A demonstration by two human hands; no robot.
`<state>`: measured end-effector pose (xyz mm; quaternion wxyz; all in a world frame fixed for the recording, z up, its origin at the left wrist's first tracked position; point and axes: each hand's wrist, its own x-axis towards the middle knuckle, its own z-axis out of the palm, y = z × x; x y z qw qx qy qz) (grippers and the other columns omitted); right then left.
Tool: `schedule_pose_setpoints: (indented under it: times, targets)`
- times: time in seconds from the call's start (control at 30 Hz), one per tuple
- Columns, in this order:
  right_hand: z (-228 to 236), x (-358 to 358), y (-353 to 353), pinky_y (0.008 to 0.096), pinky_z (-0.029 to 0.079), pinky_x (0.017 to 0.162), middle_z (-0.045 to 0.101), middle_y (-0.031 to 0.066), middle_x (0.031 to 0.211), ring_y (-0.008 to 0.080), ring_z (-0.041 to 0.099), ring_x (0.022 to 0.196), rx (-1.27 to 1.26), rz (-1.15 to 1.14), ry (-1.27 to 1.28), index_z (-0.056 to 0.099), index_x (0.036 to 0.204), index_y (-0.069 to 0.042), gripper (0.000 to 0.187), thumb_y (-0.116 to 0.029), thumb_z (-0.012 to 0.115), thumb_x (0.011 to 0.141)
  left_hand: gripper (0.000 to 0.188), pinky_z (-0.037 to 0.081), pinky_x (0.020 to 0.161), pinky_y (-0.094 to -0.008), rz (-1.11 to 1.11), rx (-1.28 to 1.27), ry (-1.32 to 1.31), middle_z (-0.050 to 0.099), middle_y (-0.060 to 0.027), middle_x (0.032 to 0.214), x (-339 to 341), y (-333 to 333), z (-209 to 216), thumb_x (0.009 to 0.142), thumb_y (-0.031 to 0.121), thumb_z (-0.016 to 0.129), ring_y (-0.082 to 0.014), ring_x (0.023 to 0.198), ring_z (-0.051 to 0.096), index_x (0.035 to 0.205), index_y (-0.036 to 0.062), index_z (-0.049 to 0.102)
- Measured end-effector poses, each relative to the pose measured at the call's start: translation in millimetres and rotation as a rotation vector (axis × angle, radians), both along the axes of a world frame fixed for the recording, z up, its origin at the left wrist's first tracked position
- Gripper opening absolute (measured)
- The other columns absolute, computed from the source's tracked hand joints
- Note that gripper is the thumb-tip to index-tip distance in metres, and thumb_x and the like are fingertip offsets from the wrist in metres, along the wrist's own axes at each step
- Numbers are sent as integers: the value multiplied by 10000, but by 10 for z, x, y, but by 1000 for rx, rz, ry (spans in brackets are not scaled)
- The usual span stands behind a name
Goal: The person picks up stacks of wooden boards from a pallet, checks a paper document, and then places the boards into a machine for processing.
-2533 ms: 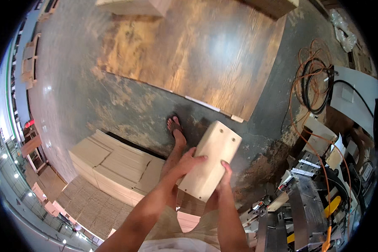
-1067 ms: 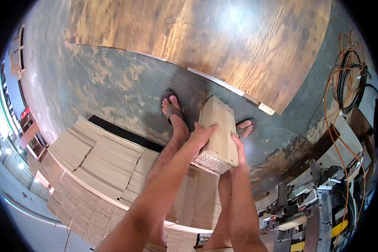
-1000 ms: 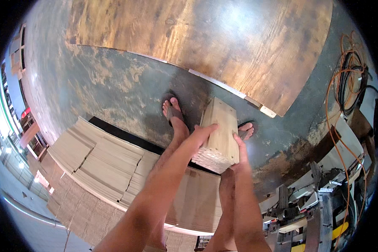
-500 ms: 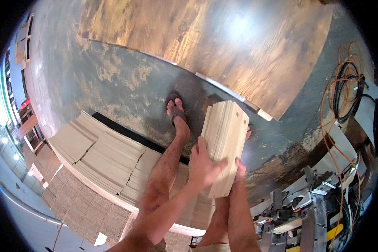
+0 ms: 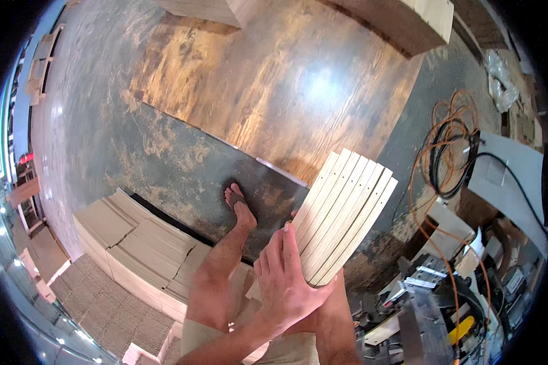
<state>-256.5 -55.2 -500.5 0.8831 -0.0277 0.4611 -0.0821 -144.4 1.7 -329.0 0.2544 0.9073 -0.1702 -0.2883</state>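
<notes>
A fanned stack of pale wooden boards, several of them with small dark holes in their edges, is held tilted in front of my legs. My left hand is closed around the near left end of the stack, its fingers along the left side and its thumb at the near end. The right forearm runs up underneath the boards. My right hand is mostly hidden behind the stack and supports it from below.
Rows of flat pale boards are stacked at my left. A large brown wood-grain sheet lies ahead, with boxy wooden pieces on its far side. Orange and black cables coil at right, above cluttered machine parts.
The boards have turned so their holed edges face up, and they are more fanned out. My left hand has shifted to their near end. The view has swung, bringing boxy wooden pieces in.
</notes>
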Motion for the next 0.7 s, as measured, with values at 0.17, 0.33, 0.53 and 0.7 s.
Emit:
schedule_pose_setpoints:
  times: [0.17,0.33,0.53,0.7]
  targets:
    - [123,292,-546,463,527,913,569,163,1283,324,586,1127,-174,103,-148,457,1371,-28,769,-513,628,800,1151,307,1059,-524,65,-113,115,325,-309,1370,436,-159,51,614,359,850,-442,1271,364,1447,-73,184]
    - [50,816,-704,483,509,949,572,154,1305,332,588,1143,-275,169,-92,463,1380,-23,874,-553,685,721,753,380,1025,-386,326,-528,646,478,-217,1335,1444,76,-300,880,346,651,-264,1223,481,1411,-68,315]
    - [83,1541,-614,480,480,979,582,147,1284,330,573,1161,-337,94,-99,496,1360,-36,822,-553,666,744,466,410,976,-287,407,-678,883,617,-117,1196,2367,367,-522,1050,300,378,-130,1110,534,1328,-58,486]
    - [342,2324,-489,476,440,1018,476,162,1382,336,493,1231,-508,197,31,390,1415,-34,900,-603,619,756,718,379,1049,-364,238,-533,781,531,-236,1309,3050,374,-369,957,450,541,-271,1226,515,1401,-87,364]
